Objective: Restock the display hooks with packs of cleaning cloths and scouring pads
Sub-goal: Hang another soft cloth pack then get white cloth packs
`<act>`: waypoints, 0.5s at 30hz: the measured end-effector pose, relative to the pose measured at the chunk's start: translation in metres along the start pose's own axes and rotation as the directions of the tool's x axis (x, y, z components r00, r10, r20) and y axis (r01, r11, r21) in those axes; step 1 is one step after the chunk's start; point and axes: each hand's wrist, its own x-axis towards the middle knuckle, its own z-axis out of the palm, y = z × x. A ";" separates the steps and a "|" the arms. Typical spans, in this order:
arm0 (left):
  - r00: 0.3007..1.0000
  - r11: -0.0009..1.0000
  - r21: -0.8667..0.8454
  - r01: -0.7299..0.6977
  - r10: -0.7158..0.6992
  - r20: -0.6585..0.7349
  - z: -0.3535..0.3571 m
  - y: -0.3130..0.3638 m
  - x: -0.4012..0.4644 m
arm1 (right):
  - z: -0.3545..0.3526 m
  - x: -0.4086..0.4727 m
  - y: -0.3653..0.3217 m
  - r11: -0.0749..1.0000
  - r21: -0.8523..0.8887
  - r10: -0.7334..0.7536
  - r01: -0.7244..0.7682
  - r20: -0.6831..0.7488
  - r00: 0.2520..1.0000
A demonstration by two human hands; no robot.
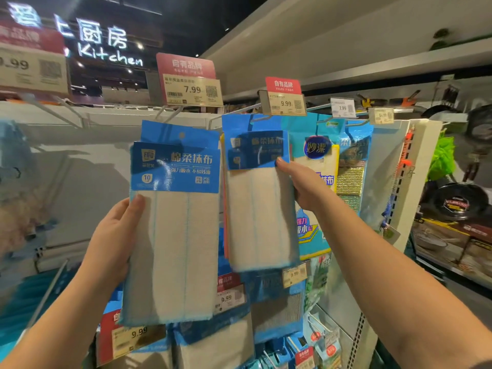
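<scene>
The cloth pack [170,251] is a soft, matt woven fabric, off-white with thin blue stitched lines, under a glossy blue card header [177,166]. The hanging pack [262,217] beside it looks the same, and the scouring pads [349,181] have a rough, glittery weave. The hooks [170,114] are thin pale metal wire; the price tags [193,91] are matt paper in plastic holders.

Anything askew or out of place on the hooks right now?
One thing: the cloth pack gripped by the left hand hangs tilted, bottom swung left. The pack in the right hand also leans slightly. No damage visible.
</scene>
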 end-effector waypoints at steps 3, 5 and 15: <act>1.000 1.000 -0.012 -0.002 0.002 0.009 0.004 0.001 0.000 | 0.014 0.018 0.009 0.998 -0.046 -0.035 0.034 -0.023 0.999; 1.000 1.000 -0.016 0.008 -0.008 0.010 0.005 0.001 0.000 | 0.026 0.026 0.014 0.998 -0.054 -0.026 0.024 -0.044 0.999; 0.999 0.999 -0.045 0.028 -0.026 0.031 0.016 -0.005 0.004 | 0.044 0.065 0.033 0.993 0.072 0.097 -0.095 -0.031 0.995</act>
